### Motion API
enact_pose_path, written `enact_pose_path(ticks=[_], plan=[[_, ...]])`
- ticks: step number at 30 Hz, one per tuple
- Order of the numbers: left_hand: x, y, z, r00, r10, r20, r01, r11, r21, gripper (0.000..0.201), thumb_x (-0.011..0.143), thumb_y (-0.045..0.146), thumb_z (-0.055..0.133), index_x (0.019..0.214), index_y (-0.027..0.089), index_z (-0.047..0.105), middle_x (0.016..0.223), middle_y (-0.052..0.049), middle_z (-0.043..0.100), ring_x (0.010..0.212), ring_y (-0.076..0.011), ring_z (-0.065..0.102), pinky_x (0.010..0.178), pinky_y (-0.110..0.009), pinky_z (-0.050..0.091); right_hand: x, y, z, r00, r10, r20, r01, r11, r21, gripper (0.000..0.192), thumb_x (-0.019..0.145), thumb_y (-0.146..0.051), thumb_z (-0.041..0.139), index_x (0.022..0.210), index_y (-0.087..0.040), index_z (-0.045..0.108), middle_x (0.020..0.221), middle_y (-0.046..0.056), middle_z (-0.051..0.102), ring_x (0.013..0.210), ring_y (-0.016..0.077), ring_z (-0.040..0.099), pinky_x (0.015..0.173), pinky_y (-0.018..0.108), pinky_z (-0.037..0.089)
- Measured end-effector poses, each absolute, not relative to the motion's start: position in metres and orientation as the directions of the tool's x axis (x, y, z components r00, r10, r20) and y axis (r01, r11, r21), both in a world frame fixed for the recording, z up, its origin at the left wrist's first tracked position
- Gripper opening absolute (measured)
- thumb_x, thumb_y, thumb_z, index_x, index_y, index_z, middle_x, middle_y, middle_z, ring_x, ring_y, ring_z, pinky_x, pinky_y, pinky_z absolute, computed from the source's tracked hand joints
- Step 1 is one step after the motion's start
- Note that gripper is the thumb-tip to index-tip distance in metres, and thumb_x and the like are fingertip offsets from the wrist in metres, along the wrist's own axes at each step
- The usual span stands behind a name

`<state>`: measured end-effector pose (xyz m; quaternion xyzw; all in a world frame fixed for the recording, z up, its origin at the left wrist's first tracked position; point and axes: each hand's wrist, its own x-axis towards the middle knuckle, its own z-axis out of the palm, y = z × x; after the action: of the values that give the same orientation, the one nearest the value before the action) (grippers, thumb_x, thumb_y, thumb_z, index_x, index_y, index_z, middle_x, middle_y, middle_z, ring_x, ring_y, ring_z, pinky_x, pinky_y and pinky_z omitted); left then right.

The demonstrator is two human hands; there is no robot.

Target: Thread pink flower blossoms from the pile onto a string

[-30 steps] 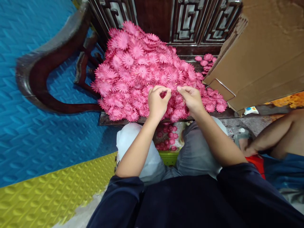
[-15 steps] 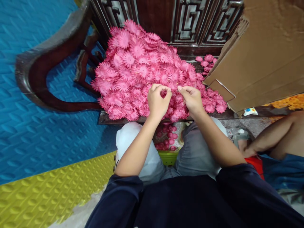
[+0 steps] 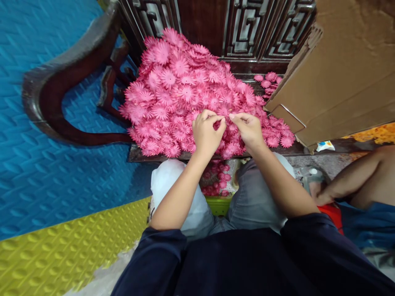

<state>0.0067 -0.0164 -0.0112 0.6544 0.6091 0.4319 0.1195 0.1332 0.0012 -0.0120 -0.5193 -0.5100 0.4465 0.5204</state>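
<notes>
A big heap of pink artificial flowers (image 3: 168, 78) with thin pointed petals lies in front of me. Both of my hands are over its front part, fingertips almost meeting. My left hand (image 3: 208, 129) is closed in a pinch, thumb against forefinger, forming a ring. Opposite it, my right hand (image 3: 249, 129) also pinches with thumb and forefinger. Whatever sits between the fingertips is too small and blends with the pink petals behind, so I cannot make it out. A single flower (image 3: 224, 109) shows just beyond the fingertips; whether they touch it I cannot tell.
The heap rests on a dark wooden bench (image 3: 148, 157) with a curved armrest (image 3: 46, 102) at left. A cardboard box (image 3: 345, 74) stands at right. Below, between my knees, a green basket (image 3: 218, 204) sits near more pink flowers. Another person's arm (image 3: 348, 176) is at right.
My fingertips have come slightly closer together, the left thumb and forefinger shifting a little right and the right ones a little left. The heap looks the same.
</notes>
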Motion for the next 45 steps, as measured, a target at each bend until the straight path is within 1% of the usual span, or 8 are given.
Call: enact_pose_path(ticks=[9, 17, 23, 26, 30, 34, 37, 45], plan=[[0.006, -0.013, -0.013, -0.190, 0.899, 0.395, 0.604, -0.210, 0.769, 0.009, 0.072, 0.015, 0.059, 0.063, 0.020, 0.059, 0.078, -0.002, 0.057, 0.079, -0.0164, 0.054, 0.077, -0.032, 0.041, 0.132, -0.001, -0.008, 0.080, 0.995, 0.053, 0.019, 0.052, -0.998, 0.026, 0.065, -0.043, 0.072, 0.066, -0.017, 0.067, 0.065, -0.001, 0.063, 0.064, 0.0102, 0.054, 0.069, 0.027, 0.044], [0.005, -0.013, -0.014, -0.211, 0.897, 0.389, 0.584, -0.203, 0.786, 0.009, 0.070, 0.016, 0.060, 0.063, 0.020, 0.062, 0.076, -0.001, 0.058, 0.077, -0.0156, 0.055, 0.076, -0.031, 0.042, 0.132, -0.002, -0.007, 0.065, 0.996, 0.058, 0.028, 0.056, -0.998, 0.028, 0.063, -0.044, 0.073, 0.065, -0.017, 0.066, 0.066, -0.001, 0.064, 0.066, 0.0105, 0.055, 0.070, 0.027, 0.045], [0.006, -0.014, -0.011, -0.201, 0.901, 0.384, 0.519, -0.235, 0.822, 0.009, 0.069, 0.014, 0.061, 0.062, 0.019, 0.063, 0.075, -0.001, 0.058, 0.076, -0.0144, 0.055, 0.076, -0.029, 0.044, 0.133, -0.002, -0.002, 0.079, 0.997, 0.013, -0.008, 0.014, -1.000, 0.031, 0.062, -0.046, 0.073, 0.063, -0.017, 0.064, 0.056, -0.004, 0.053, 0.058, 0.0080, 0.047, 0.060, 0.024, 0.040], [0.006, -0.014, -0.010, -0.211, 0.903, 0.374, 0.486, -0.235, 0.842, 0.011, 0.069, 0.012, 0.061, 0.061, 0.020, 0.062, 0.074, 0.000, 0.058, 0.075, -0.0138, 0.055, 0.074, -0.028, 0.044, 0.133, -0.003, 0.000, 0.045, 0.999, 0.021, -0.006, 0.021, -1.000, 0.036, 0.061, -0.051, 0.072, 0.060, -0.017, 0.062, 0.054, -0.005, 0.049, 0.056, 0.0074, 0.044, 0.059, 0.024, 0.039], [0.005, -0.015, -0.009, -0.210, 0.903, 0.375, 0.490, -0.235, 0.840, 0.011, 0.071, 0.014, 0.062, 0.063, 0.020, 0.061, 0.076, 0.000, 0.059, 0.078, -0.0135, 0.056, 0.077, -0.028, 0.044, 0.130, -0.005, 0.000, -0.048, 0.996, 0.069, 0.049, 0.071, -0.996, 0.044, 0.059, -0.060, 0.069, 0.062, -0.017, 0.062, 0.060, -0.003, 0.053, 0.060, 0.0084, 0.045, 0.062, 0.024, 0.040], [0.004, -0.017, -0.007, -0.207, 0.885, 0.416, 0.534, -0.254, 0.806, 0.007, 0.074, 0.018, 0.062, 0.067, 0.020, 0.063, 0.081, -0.002, 0.059, 0.080, -0.0143, 0.056, 0.078, -0.029, 0.044, 0.128, -0.005, -0.004, -0.082, 0.992, 0.095, 0.067, 0.100, -0.993, 0.045, 0.056, -0.060, 0.071, 0.069, -0.017, 0.064, 0.063, -0.003, 0.053, 0.061, 0.0085, 0.044, 0.062, 0.024, 0.038], [0.004, -0.017, -0.006, -0.209, 0.890, 0.406, 0.541, -0.240, 0.806, 0.009, 0.076, 0.017, 0.060, 0.068, 0.020, 0.063, 0.081, -0.002, 0.059, 0.082, -0.0148, 0.056, 0.080, -0.029, 0.043, 0.129, -0.004, -0.004, -0.112, 0.990, 0.084, 0.061, 0.091, -0.994, 0.044, 0.058, -0.060, 0.070, 0.067, -0.017, 0.062, 0.061, -0.004, 0.050, 0.060, 0.0082, 0.042, 0.061, 0.024, 0.037], [0.002, -0.012, -0.008, -0.130, 0.953, 0.272, 0.296, -0.225, 0.928, 0.013, 0.083, 0.023, 0.059, 0.072, 0.020, 0.066, 0.080, -0.001, 0.064, 0.075, -0.0116, 0.057, 0.071, -0.025, 0.045, 0.130, -0.005, -0.001, -0.117, 0.992, 0.052, -0.009, 0.051, -0.999, 0.045, 0.059, -0.061, 0.069, 0.060, -0.017, 0.056, 0.058, -0.005, 0.043, 0.057, 0.0072, 0.036, 0.057, 0.023, 0.034]])
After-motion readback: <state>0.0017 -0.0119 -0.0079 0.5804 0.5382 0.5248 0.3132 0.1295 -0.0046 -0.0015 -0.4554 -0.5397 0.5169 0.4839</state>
